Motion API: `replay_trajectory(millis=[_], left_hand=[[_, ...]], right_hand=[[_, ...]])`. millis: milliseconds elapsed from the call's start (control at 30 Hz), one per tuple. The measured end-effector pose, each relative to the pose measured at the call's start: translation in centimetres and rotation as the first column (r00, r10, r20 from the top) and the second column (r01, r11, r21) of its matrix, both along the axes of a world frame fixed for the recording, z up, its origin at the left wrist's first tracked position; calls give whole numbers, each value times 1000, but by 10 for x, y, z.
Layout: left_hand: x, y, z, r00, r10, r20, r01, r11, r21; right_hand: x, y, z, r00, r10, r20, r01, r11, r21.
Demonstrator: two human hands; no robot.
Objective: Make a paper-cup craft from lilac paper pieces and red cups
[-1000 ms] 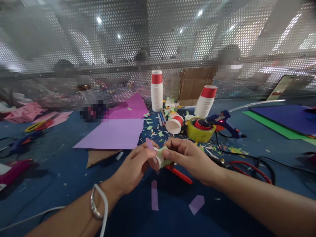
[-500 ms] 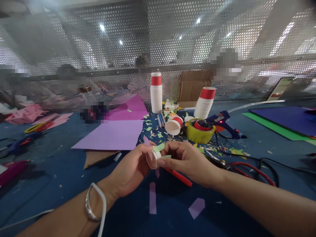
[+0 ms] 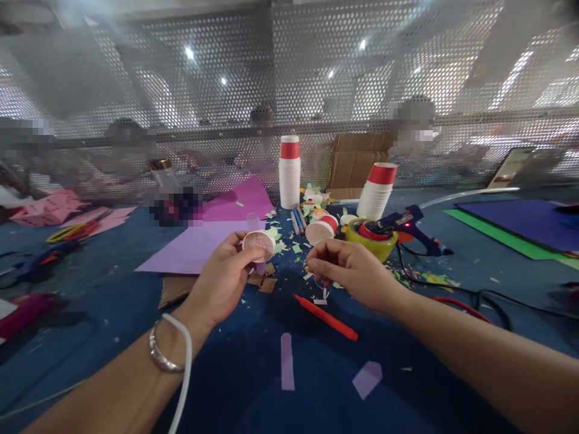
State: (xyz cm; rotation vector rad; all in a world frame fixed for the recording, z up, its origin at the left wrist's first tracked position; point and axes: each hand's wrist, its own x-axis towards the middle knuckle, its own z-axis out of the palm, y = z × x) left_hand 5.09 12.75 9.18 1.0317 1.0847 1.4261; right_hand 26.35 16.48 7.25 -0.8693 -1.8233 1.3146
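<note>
My left hand [image 3: 226,277] grips a cut-down paper cup [image 3: 266,241], a shallow round piece with its hollow side toward me and my thumb pressed inside it. Purple paper strips [image 3: 252,220] stick out above and below the cup piece, and light green bits show at its right edge. To the right, apart from it, my right hand [image 3: 346,265] has its fingers curled and pinched together. A thin pale strand seems to hang under those fingertips; what they hold is too small to make out. Below lies a red marker [image 3: 326,317].
Purple paper pieces [image 3: 287,361] lie at the front. Beyond my hands are a tipped cup [image 3: 320,230], two cup stacks [image 3: 289,181], yellow tape [image 3: 377,246] with a blue glue gun [image 3: 411,226] by it, scattered scraps and lilac paper [image 3: 181,247]. A cable runs at right.
My hands have moved apart. The left carried the cup piece left and up, turning its hollow side toward me; the right let go of it and drew away. The marker now shows fully.
</note>
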Motion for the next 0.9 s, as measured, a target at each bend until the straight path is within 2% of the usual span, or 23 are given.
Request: replay_trajectory(millis=[133,267,433,600,800,900], left_hand=[[4,-6,-2,992,-130,0,130,991,15],[8,-9,-3,982,-191,-2,191,981,4],[10,-15,-3,956,-212,-202,234,968,94],[16,-24,-2,855,-226,-466,319,939,130],[15,-28,0,778,-228,-586,354,929,109],[14,-29,2,771,-215,-600,345,932,110]], right_hand=[[1,-1,3,999,-19,31,16,995,95],[4,-4,12,998,-39,49,28,977,211],[13,-6,19,998,-68,20,59,957,282],[20,-14,19,997,-48,61,31,965,259],[15,-27,23,992,-5,129,-24,974,225],[14,-29,23,993,38,109,-58,981,185]])
